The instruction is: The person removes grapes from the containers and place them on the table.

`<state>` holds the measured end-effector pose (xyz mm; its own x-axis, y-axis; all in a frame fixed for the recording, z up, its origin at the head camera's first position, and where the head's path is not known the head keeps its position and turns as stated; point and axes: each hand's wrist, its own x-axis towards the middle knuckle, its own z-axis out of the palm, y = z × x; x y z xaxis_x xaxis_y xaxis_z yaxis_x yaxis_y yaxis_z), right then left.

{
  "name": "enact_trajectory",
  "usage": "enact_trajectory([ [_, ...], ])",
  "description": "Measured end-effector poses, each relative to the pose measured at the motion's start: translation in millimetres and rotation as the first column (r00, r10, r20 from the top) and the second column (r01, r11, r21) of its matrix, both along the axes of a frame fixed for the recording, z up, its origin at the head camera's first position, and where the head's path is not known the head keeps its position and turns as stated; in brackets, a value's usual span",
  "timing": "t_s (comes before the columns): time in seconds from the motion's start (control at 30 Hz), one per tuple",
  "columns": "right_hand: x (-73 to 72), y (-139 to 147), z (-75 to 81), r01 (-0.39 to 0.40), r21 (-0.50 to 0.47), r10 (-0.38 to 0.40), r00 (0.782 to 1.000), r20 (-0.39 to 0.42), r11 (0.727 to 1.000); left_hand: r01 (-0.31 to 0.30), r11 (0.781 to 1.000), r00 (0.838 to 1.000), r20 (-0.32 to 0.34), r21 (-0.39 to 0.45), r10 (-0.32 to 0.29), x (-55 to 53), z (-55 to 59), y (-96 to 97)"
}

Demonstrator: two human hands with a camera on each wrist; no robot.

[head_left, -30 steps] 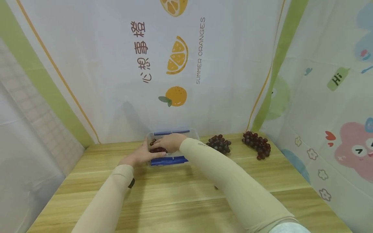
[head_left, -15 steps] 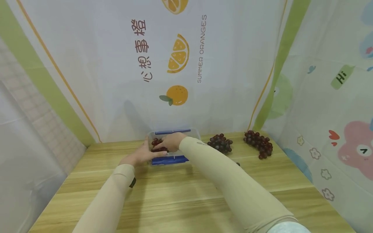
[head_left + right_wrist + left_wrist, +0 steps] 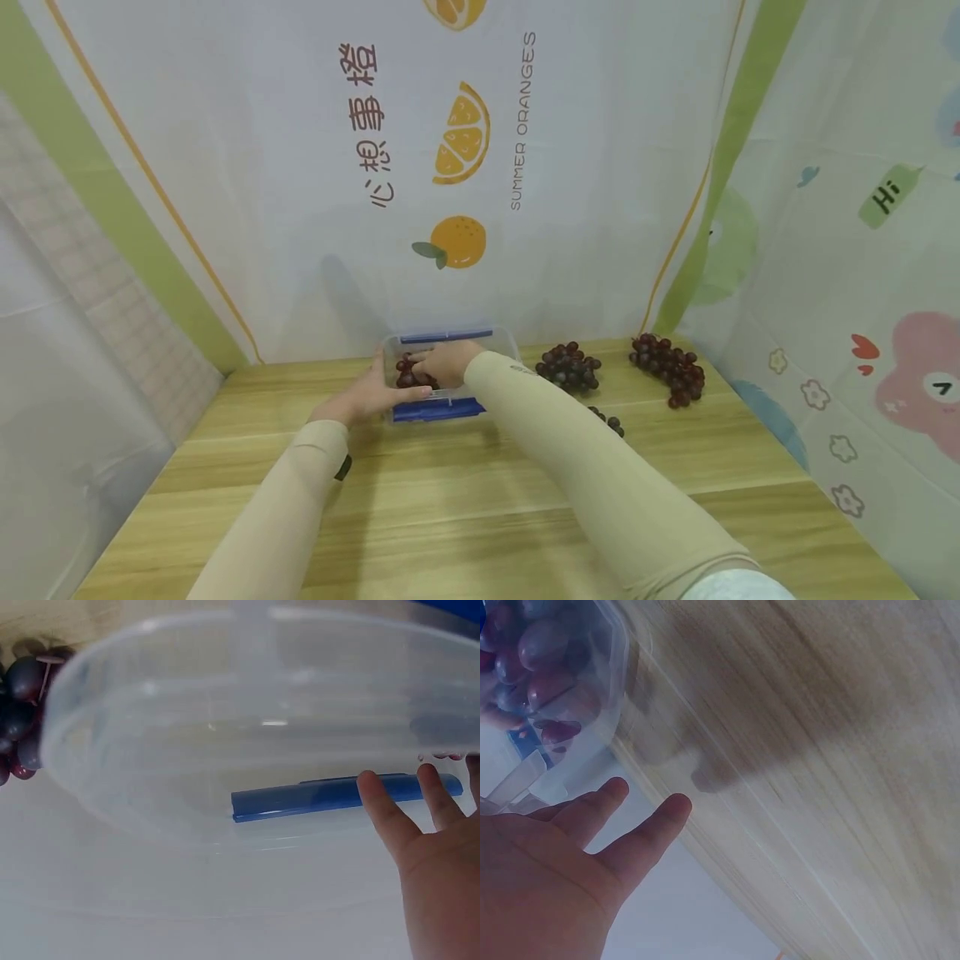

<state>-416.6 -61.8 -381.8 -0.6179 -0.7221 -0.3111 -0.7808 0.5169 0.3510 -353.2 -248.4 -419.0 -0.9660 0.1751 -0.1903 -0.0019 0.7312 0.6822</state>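
Observation:
A clear plastic box (image 3: 504, 360) with blue clips stands against the back cloth, and a bunch of dark red grapes (image 3: 411, 375) lies in its left end. My left hand (image 3: 362, 395) spreads at that end, its thumb along the front rim. In the left wrist view, extended fingers (image 3: 649, 836) reach past the box corner, close to its wall. Inside the box my right hand (image 3: 444, 363) is over the grapes, touching them with its fingers. The right wrist view shows some of these fingers (image 3: 386, 814) stretched; the thumb is hidden.
To the right of the box lies a grape bunch (image 3: 567, 367), with another bunch (image 3: 667, 368) farther right. More grapes (image 3: 611, 421) show partly behind the right sleeve (image 3: 592, 458). Printed cloths (image 3: 585, 167) close off the back and sides of the wooden table (image 3: 442, 500).
My right hand has shifted slightly over the grapes, leaving more of them in sight. My left hand stays at the box's end. Grapes behind the right sleeve show more now.

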Motion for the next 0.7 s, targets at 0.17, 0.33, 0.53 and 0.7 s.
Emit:
enact_trajectory([
  [0.17,-2.8,1.2,-2.0,-0.016,-0.045,0.019,0.999,0.047,0.999,-0.005,1.000,1.000,0.010,0.003,0.005,-0.5,-0.7,0.2],
  [0.33,-0.7,3.3,-1.3,-0.041,-0.019,0.041,0.999,-0.017,0.999,-0.013,1.000,1.000,0.006,0.003,0.013,-2.2,-1.5,0.5],
  [0.53,-8.4,8.6,-5.0,-0.093,-0.029,0.092,0.995,-0.038,0.995,-0.020,1.000,1.000,0.004,-0.008,0.020,-1.2,-0.3,0.5],
  [0.7,-12.5,13.9,-6.0,-0.126,-0.089,0.127,0.992,-0.001,0.988,-0.018,0.999,1.000,0.001,-0.028,0.018,-1.0,-0.8,-0.8],
])
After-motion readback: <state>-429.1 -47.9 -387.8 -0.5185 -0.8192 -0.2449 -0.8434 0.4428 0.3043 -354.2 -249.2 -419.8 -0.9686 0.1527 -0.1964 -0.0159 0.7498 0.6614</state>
